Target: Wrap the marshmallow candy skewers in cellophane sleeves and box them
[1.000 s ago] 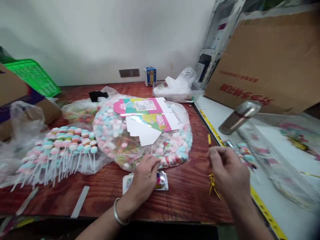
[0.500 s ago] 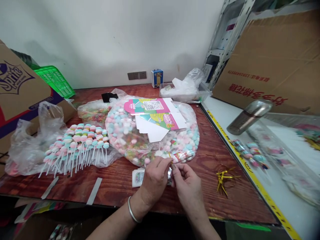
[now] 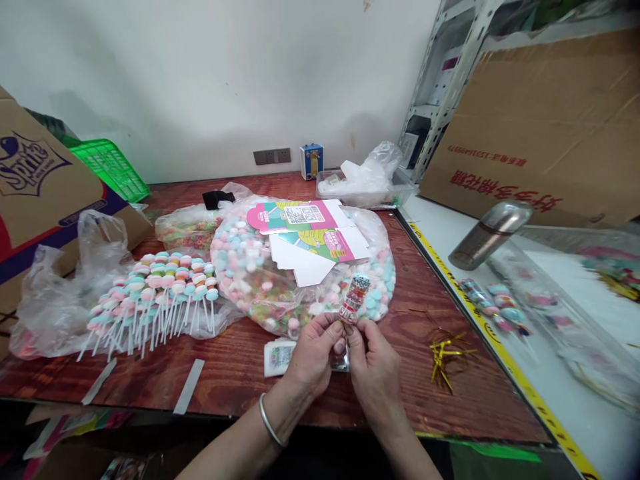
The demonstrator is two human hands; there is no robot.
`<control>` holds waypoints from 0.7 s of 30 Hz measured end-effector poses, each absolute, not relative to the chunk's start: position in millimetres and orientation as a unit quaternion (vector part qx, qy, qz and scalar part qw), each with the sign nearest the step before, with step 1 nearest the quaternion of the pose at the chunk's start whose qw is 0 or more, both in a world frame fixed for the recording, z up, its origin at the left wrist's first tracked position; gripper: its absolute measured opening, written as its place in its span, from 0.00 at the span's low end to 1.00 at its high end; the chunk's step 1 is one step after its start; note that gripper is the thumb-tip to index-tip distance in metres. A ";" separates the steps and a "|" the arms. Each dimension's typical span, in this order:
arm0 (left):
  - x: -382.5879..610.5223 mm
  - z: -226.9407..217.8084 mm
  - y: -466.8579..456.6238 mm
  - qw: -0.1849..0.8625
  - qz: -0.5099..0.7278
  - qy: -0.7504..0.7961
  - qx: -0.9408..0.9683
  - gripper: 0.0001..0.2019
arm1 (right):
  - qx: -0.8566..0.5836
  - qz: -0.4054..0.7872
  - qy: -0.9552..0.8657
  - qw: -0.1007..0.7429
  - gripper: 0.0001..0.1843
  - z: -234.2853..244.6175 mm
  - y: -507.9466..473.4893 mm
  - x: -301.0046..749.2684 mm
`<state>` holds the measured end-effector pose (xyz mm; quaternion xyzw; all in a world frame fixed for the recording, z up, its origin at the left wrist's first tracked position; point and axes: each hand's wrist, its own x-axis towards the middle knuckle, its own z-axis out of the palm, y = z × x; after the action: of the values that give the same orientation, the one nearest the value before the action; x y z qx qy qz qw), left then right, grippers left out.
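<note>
Both hands meet at the front middle of the table, pinching the gathered neck of a clear-wrapped marshmallow pop [image 3: 356, 295]. Its wrapped top points up and away from me. My left hand [image 3: 315, 353] closes thumb and fingers on the neck from the left, and my right hand [image 3: 376, 363] pinches it from the right. Fingers hide the tie and most of the stick. Just beyond lies a large clear bag of pastel marshmallows [image 3: 240, 260]. By my left hand is a stack of small printed wrappers [image 3: 277, 358]. Gold twist ties [image 3: 445, 357] lie right of my hands.
Unwrapped marshmallow pops [image 3: 165, 283] are piled at left on plastic. A printed card box [image 3: 310, 233] lies flat on the big bag. At right are a steel flask [image 3: 490, 235], wrapped pops [image 3: 500, 303] and a large carton [image 3: 540, 127]. A Sprite carton [image 3: 30, 173] stands far left.
The wrapped pop has turned from lying sideways to pointing upward. The gold tie end that stuck up above my fingers no longer shows. Both hands remain close together at the neck.
</note>
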<state>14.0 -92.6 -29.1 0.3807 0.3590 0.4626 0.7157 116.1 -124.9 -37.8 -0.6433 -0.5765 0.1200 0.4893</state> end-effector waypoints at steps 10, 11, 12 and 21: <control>5.4 -26.9 -92.9 0.445 0.432 0.462 0.634 0.12 | -0.590 0.046 -0.643 0.486 0.11 -36.5 -126.5 117.4; 6.8 -26.0 -93.5 0.465 0.431 0.463 0.619 0.12 | -0.587 0.037 -0.641 0.493 0.10 -36.4 -126.8 116.5; 7.9 -25.2 -94.2 0.476 0.432 0.463 0.610 0.12 | -0.583 0.027 -0.640 0.499 0.09 -36.3 -126.9 115.9; 9.3 -24.6 -95.7 0.658 0.432 0.357 0.504 0.14 | -0.568 -0.109 -0.679 0.452 0.08 -26.3 -126.8 120.1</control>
<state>9.3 -95.7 -24.6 0.5039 0.3567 0.4317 0.6577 120.1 -126.8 -26.3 -0.5682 -0.6792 -0.1085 0.4518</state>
